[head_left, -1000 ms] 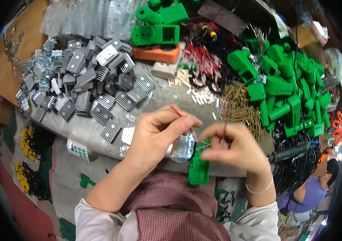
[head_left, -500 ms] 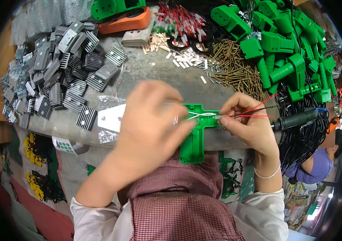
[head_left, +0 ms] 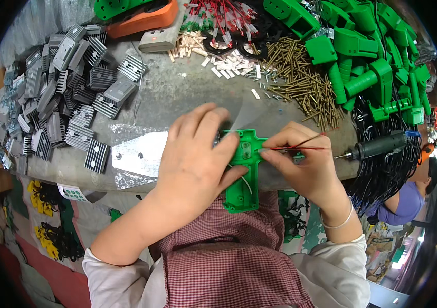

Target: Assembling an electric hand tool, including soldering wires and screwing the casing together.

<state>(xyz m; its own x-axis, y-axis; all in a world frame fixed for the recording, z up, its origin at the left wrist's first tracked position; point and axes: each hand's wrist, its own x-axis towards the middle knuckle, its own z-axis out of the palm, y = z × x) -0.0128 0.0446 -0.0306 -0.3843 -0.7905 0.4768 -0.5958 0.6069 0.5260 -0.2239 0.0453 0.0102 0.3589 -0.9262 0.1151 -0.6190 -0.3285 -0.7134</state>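
A T-shaped green plastic housing (head_left: 242, 197) lies open side up, its lower part reaching past the table edge over my lap. My left hand (head_left: 190, 151) covers its left side, thumb and forefinger closed around that end; the other fingertips are smeared by motion. From beneath the thumb a short white wire (head_left: 248, 184) curves down inside the housing. My right hand (head_left: 306, 161) pinches thin red and black wires (head_left: 298, 148) at the housing's right end. Left of my left hand, a pale metal plate with holes (head_left: 139, 154) rests on clear plastic film.
Grey ribbed pieces (head_left: 67, 87) are heaped at left. Behind lie white small parts (head_left: 229, 66), red-wired parts (head_left: 221, 20) and brass-coloured screws (head_left: 300, 77). Green housings (head_left: 362, 56) pile up at right, above a power screwdriver (head_left: 377, 146) and black cables (head_left: 383, 179). A person (head_left: 406, 203) sits beyond.
The crossed white wires over the housing are no longer seen there; a white wire now curves lower inside it. My left hand's fingers have shifted over the housing's left side. The right hand still pinches wires.
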